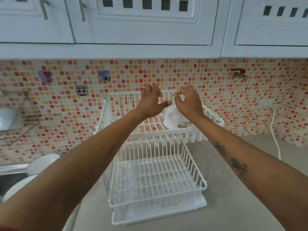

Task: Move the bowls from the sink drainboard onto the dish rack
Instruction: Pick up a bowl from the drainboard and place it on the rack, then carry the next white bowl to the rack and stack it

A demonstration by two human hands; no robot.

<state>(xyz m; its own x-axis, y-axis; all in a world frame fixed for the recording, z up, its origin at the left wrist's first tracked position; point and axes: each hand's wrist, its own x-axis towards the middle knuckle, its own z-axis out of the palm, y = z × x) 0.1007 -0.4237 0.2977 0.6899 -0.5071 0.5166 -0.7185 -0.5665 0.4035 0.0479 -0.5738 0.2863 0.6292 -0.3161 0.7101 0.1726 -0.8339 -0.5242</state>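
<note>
A white two-tier wire dish rack [156,184] stands on the grey counter. One white bowl [173,120] with a small picture on it leans on its edge in the right part of the top tier. My right hand [188,101] hovers just above that bowl, fingers loosely curled, not clearly gripping it. My left hand [152,100] is beside it over the top tier, fingers apart, holding nothing. Two white bowls [41,162] lie upside down on the drainboard at the lower left, partly hidden by my left forearm.
The steel sink edge [11,169] is at the far left. A wire wall shelf [15,117] holds a pale dish. A white cable [275,137] hangs down the mosaic wall at right. White cupboards hang overhead. The rack's bottom tier holds nothing.
</note>
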